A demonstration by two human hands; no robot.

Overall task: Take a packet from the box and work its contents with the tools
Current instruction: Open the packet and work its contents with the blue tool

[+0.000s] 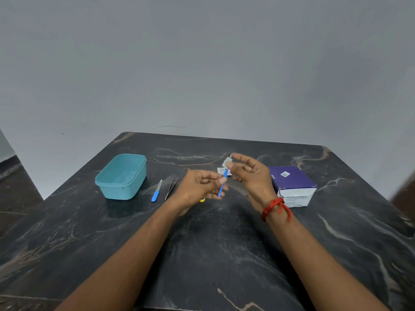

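The left hand [202, 187] is raised over the bench [213, 254], fingers curled, pinching a blue tool [222, 186] by its handle. Just right of it the right hand [249, 173], red thread [275, 208] at the wrist, nips a small white pad [227, 163] between thumb and forefinger, other fingers loose. The tool's tip meets the pad. To work it well, I'd hold the pad by its edge, keep the fingertip off the tip, and brace both wrists. Beneath the left hand a yellow bit [202, 200] shows; left of it lie tweezers [171, 188] and a second blue tool [156, 190]. Behind the hands is a packet [221, 170]; the box [292, 180] sits right of the right hand, a teal tub [122, 176] far left.
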